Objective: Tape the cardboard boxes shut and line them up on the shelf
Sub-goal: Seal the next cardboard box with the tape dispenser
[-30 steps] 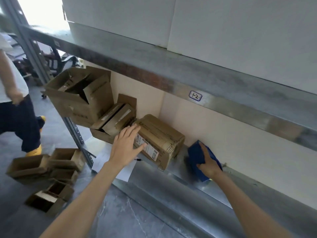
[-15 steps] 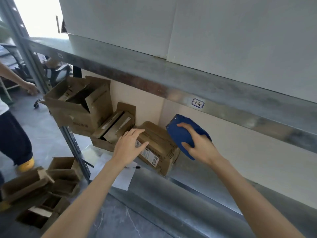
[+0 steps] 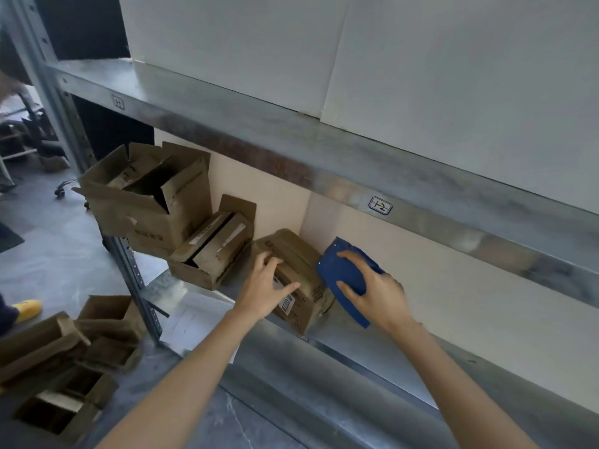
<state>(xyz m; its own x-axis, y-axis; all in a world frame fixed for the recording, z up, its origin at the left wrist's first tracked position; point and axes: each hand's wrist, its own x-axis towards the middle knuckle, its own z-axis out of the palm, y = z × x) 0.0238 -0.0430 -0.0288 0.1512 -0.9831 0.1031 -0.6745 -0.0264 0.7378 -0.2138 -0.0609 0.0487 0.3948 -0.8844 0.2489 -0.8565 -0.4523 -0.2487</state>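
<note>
Cardboard boxes sit along the lower shelf (image 3: 372, 348), and the closed box (image 3: 293, 246) is the one being worked on; every other place is given from it. Well to its left and lower, on the floor, lie several open cartons (image 3: 64, 348). Farther left of it on the shelf stands a large open box (image 3: 155, 205) with its flaps up. Just left of it, touching or nearly so, is a smaller open box (image 3: 214, 254). The closed box seems to lie with its long axis running from the shelf's front lip back toward the wall. The left hand (image 3: 264, 288) rests on its near left side, fingers spread and fairly straight, steadying rather than gripping. Against the box's right face, the right hand (image 3: 377, 291) is clamped round a blue tool (image 3: 340, 270), probably a tape dispenser. A seam, if it follows that long axis, calls for a pull of tape along it from the right hand.
</note>
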